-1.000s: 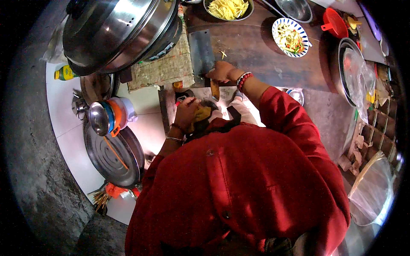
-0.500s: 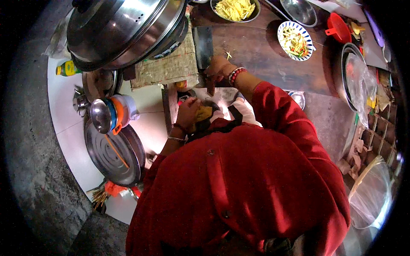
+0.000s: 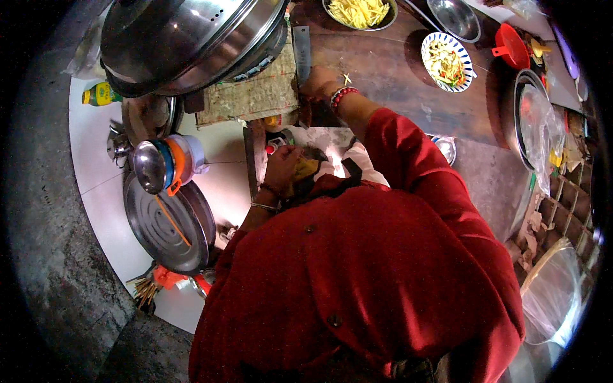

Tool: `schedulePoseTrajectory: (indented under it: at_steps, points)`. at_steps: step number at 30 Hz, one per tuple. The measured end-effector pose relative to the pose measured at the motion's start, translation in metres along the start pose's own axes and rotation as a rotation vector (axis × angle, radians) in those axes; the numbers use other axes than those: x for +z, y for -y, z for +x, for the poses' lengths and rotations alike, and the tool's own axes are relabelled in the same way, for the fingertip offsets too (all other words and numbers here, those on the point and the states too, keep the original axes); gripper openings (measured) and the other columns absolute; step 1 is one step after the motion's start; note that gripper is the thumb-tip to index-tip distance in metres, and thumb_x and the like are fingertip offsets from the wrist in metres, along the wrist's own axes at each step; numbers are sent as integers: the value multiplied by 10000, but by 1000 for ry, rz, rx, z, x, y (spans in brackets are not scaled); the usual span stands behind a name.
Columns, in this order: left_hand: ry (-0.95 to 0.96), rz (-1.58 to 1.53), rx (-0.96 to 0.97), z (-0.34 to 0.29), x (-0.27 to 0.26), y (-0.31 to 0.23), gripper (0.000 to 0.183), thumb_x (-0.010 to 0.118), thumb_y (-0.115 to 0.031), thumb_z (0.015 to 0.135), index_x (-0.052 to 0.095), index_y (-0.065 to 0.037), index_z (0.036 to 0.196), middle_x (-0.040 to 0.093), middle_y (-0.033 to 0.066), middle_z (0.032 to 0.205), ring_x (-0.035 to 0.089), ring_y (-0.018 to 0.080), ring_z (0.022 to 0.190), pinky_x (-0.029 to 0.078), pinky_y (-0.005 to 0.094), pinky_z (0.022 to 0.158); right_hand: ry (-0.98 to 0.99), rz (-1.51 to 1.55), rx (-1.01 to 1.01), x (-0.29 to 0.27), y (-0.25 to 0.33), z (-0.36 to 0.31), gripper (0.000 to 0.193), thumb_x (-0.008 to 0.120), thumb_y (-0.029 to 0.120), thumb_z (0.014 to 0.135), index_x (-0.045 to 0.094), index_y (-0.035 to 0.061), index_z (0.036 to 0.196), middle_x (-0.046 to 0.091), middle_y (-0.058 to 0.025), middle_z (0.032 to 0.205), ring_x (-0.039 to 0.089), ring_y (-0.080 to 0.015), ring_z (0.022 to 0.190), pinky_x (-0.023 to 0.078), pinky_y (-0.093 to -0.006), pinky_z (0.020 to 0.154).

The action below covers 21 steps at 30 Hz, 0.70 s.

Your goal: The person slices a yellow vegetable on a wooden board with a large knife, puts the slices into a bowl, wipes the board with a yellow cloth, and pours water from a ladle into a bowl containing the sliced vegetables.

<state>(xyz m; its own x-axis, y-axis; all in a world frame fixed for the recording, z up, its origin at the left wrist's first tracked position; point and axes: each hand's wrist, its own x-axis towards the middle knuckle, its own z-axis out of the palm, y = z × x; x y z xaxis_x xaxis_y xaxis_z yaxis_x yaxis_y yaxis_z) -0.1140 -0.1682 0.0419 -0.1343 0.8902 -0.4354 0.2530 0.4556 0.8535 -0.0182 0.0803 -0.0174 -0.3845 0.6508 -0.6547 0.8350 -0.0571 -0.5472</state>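
Observation:
At the left end of the dark wooden board [image 3: 370, 57], my right hand [image 3: 322, 83] is closed around a cleaver. The cleaver's broad grey blade [image 3: 302, 48] lies along the edge of a worn mat, pointing away from me. A few pale strips [image 3: 347, 79] lie on the board just right of that hand. Low in front of my body, my left hand [image 3: 281, 169] has its fingers curled beside a yellow cloth [image 3: 305, 170]. What it holds, if anything, is hidden.
A large lidded steel pot [image 3: 191, 48] stands at the far left on the mat [image 3: 249, 102]. Beyond the board are a bowl of yellow strips [image 3: 361, 13], a patterned plate of cut vegetables [image 3: 446, 62] and a red ladle [image 3: 509, 45]. Stacked bowls [image 3: 150, 167] and a black pan [image 3: 167, 223] sit left.
My right hand has moved slightly away from me and left with the cleaver, whose blade has slid farther along the mat's edge. The left hand has hardly moved.

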Motion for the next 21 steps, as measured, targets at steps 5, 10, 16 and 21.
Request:
schedulePoseTrajectory:
  at_steps: [5,10,16,21]
  points:
    - [21,-68,-230,7,0,-7,249,604,-252,968,670,-14,1001,669,31,901,607,103,820,501,265,749,-89,-11,-142,-12,-19,9,265,699,292,809,726,52,918,715,-138,820,694,-284,742,558,-391,676]
    - [67,-116,-161,11,1,-13,237,585,-237,976,659,-12,980,651,27,893,581,95,805,488,265,733,-600,-387,-399,-51,-112,3,397,750,249,772,650,94,1122,662,-163,1059,621,-325,1009,505,-437,863]
    - [57,-135,-199,9,-1,2,235,588,-235,970,645,-9,942,636,21,870,569,88,810,482,270,725,-536,-529,-528,-26,-105,-68,531,725,232,779,564,62,1255,543,-161,1241,533,-370,1119,471,-431,968]
    - [109,-207,-179,15,-1,16,257,599,-250,962,652,1,964,647,35,881,584,103,829,486,281,744,-516,-487,-673,5,-106,-92,476,633,131,787,578,61,1255,545,-139,1217,524,-327,1101,469,-404,962]
